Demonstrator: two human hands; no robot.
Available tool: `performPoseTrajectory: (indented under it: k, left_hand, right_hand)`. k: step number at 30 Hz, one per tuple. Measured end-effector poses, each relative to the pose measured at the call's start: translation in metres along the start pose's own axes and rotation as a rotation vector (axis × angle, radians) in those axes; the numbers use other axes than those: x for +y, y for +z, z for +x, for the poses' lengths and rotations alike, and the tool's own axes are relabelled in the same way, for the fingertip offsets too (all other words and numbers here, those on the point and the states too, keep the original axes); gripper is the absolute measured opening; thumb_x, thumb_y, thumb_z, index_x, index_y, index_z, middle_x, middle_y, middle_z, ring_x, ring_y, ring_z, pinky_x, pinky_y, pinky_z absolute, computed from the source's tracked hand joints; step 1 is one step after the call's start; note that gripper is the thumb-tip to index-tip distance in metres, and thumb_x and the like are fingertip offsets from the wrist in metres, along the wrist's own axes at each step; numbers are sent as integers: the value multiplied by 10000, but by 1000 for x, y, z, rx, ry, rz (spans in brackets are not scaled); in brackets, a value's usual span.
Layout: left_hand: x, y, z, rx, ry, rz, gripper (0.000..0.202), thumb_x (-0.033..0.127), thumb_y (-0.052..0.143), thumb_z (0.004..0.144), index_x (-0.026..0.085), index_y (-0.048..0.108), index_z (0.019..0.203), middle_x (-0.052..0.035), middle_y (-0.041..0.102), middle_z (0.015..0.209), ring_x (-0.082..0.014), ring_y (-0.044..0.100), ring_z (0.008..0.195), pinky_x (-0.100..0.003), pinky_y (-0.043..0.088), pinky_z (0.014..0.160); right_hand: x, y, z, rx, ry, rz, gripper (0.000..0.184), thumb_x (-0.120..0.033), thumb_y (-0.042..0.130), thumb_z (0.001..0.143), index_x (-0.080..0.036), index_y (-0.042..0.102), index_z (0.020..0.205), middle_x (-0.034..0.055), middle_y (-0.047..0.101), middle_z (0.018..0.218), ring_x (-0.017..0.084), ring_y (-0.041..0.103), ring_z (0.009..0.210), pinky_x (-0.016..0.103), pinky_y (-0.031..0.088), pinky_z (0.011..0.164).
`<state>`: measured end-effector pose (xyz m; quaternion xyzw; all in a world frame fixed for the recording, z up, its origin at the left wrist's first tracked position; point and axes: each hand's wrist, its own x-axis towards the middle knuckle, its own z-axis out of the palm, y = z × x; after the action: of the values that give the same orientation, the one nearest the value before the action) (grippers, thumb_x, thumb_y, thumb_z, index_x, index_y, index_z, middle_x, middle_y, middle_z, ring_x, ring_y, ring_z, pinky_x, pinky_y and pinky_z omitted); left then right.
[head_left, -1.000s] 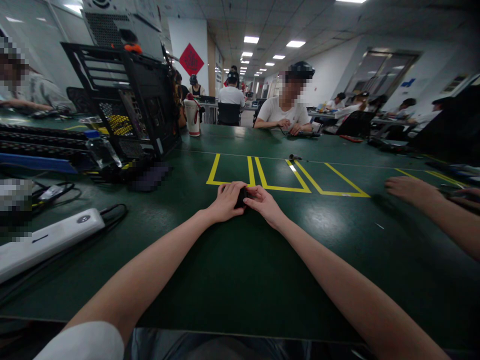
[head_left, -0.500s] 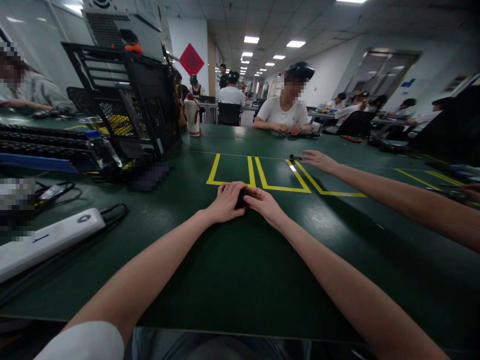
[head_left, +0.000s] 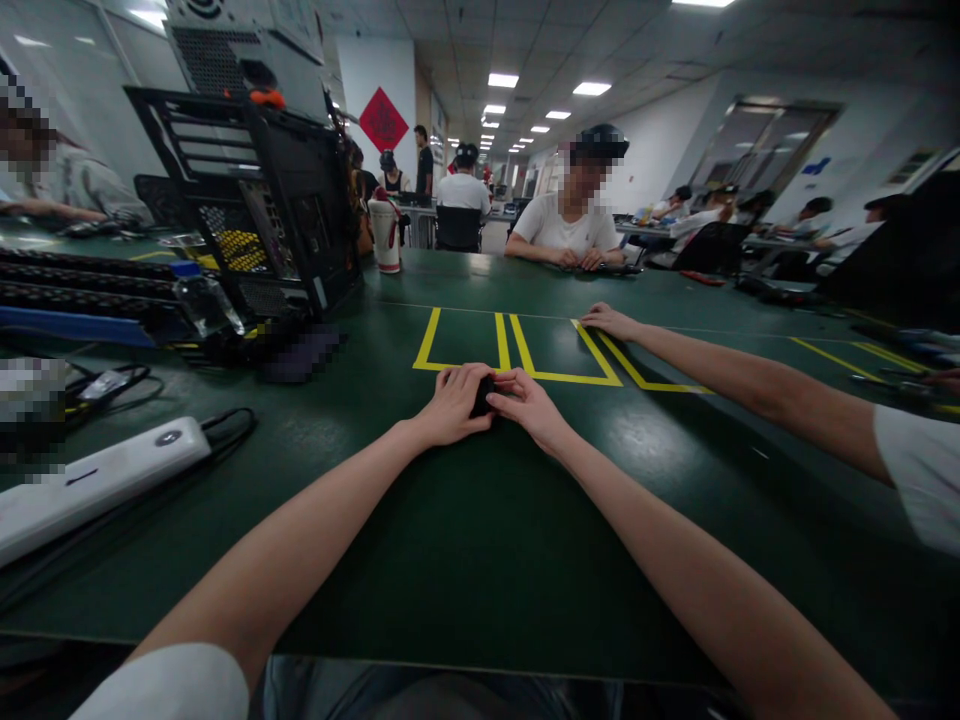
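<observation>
A small black rounded object [head_left: 482, 398] sits between my two hands, low over the green tabletop; its kind is too dark and covered to make out. My left hand [head_left: 454, 405] curls over its left side and top, with the fingers closed. From the right, my right hand [head_left: 531, 408] pinches the object's near right side between thumb and fingertips. Just beyond my hands lie yellow tape outlines [head_left: 566, 378] on the table [head_left: 465, 540].
A co-worker's hand [head_left: 613, 323] reaches in from the right to the tape marks. At left stand an open black computer case [head_left: 300, 220], a plastic bottle [head_left: 206, 300] and a white power strip [head_left: 105, 475]. A paper cup [head_left: 386, 237] stands farther back; another person sits opposite.
The co-worker's hand at right has moved left and now covers the small dark item by the tape. My hands stay in place around the black object, with barely any shift.
</observation>
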<state>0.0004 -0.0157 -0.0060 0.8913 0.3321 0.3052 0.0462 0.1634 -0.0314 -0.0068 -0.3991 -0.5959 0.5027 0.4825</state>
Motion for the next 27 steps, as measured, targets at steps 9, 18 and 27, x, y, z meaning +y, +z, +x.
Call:
performPoseTrajectory:
  k: [9, 18, 27]
  left_hand:
    - [1, -2, -1, -4, 7, -5, 516, 273, 523, 705, 201, 291, 1160, -98, 412, 1165, -253, 379, 1115, -443, 248, 940]
    - [2, -2, 0, -4, 1, -7, 542, 260, 530, 694, 210, 282, 1172, -96, 409, 1168, -266, 369, 1126, -451, 254, 930]
    - [2, -2, 0, -3, 6, -5, 526, 266, 533, 697, 197, 294, 1161, -98, 414, 1160, -250, 383, 1108, -440, 262, 935]
  right_hand:
    - [-3, -3, -1, -74, -38, -12, 372, -197, 684, 600, -217, 521, 934, 14, 559, 1007, 154, 547, 957, 371, 403, 906]
    - [-2, 1, -1, 24, 5, 6, 317, -314, 653, 642, -222, 517, 913, 13, 560, 935, 147, 560, 877, 364, 466, 803]
    - [-3, -3, -1, -50, -18, -14, 360, -226, 687, 605, -216, 523, 925, 13, 575, 955, 159, 547, 944, 380, 414, 887]
